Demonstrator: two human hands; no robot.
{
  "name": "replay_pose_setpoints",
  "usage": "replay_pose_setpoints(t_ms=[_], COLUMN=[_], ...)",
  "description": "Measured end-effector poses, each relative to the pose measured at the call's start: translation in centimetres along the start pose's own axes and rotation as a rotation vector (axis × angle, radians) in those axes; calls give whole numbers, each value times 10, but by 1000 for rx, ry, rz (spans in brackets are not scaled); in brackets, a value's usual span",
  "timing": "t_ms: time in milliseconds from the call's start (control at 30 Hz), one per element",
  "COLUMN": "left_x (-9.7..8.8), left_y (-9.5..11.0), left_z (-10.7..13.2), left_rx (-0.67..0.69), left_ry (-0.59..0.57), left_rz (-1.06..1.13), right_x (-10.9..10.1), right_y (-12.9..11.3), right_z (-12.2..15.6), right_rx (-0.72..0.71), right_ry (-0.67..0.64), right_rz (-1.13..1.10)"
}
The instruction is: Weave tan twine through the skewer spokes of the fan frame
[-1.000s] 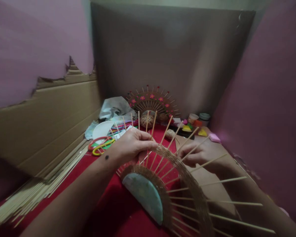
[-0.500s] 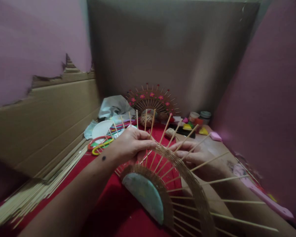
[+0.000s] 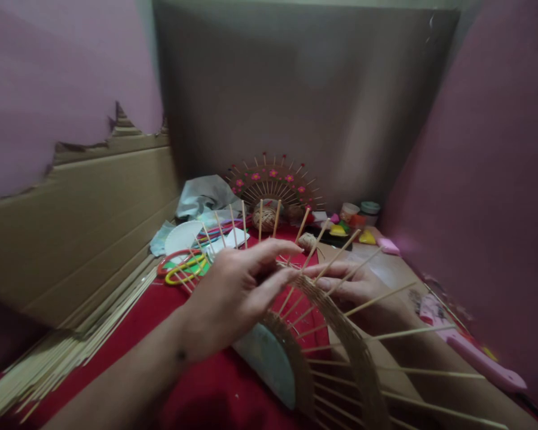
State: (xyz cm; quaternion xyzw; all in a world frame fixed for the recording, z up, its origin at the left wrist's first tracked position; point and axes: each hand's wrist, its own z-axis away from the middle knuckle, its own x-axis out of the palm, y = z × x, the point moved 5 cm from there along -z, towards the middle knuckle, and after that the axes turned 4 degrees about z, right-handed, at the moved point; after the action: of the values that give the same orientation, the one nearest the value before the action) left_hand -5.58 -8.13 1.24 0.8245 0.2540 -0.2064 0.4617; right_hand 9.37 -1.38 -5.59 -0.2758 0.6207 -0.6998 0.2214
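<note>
A half-round woven fan (image 3: 336, 310) with wooden sticks radiating outward stands tilted over the red cloth. Its inner half-disc (image 3: 266, 361) is pale blue-green, bordered by a brown woven band. My left hand (image 3: 233, 286) reaches across the fan's upper left, thumb tip at the end of the outer woven band, index finger stretched out above it with a gap between. Its other fingers are hidden behind. From the right, my right hand (image 3: 354, 283) grips the same band among the sticks, its fingers partly covered by them.
Loose sticks (image 3: 58, 358) lie along the cardboard at left. Scissors (image 3: 186, 269) with yellow and red handles lie beyond my left hand. A twine ball (image 3: 264, 218) and a flowered fan (image 3: 273, 176) stand at the back. A pink tool (image 3: 484, 352) lies at right.
My left hand has moved right and towards me along the band, and its thumb and index finger have spread apart. My right hand stays nearly in place on the fan.
</note>
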Motion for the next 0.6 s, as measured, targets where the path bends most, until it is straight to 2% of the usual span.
replay_pose_setpoints(t_ms=[100,200,333,433,600], left_x=[12,19,21,21,20], left_y=[1,-2,0,3,0], left_z=[-6,-15,-25,-30,-31], left_rx=[25,18,-4,-28,-85], left_ry=[-136,-259,-338,-384,-443], left_rz=[-154,-207,-230,-188,-131], right_x=[-1,0,-2,-15,-49], right_y=[1,1,-3,-12,-28], right_z=[-1,0,1,1,0], right_rx=[-19,-35,-81,-137,-233], right_ry=[-1,-3,-12,48,111], right_rz=[-4,-5,37,139,427])
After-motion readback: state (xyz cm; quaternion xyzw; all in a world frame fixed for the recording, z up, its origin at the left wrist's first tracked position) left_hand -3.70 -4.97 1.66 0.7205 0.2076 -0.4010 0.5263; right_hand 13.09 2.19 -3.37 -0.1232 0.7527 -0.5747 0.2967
